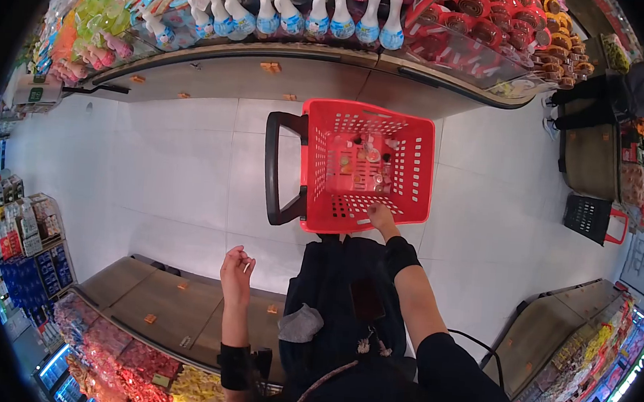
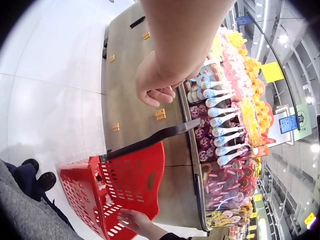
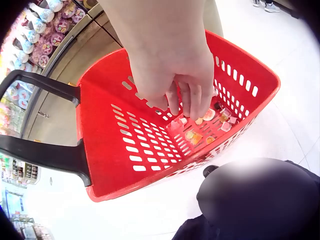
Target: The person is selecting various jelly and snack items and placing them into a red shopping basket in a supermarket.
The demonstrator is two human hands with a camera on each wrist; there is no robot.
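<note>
The right hand (image 1: 381, 216) reaches down over the near rim of the red perforated plastic shopping basket (image 1: 415, 144) on the white tiled floor (image 1: 160, 167), fingers loosely curled, holding nothing. The left hand (image 1: 237, 264) hangs raised beside the body, its grip loosely curled and empty

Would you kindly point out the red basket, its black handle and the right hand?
red basket (image 1: 415, 144): head view, right side wall.
black handle (image 1: 271, 160): head view, long bar.
right hand (image 3: 170, 60): right wrist view, back of hand.
</note>
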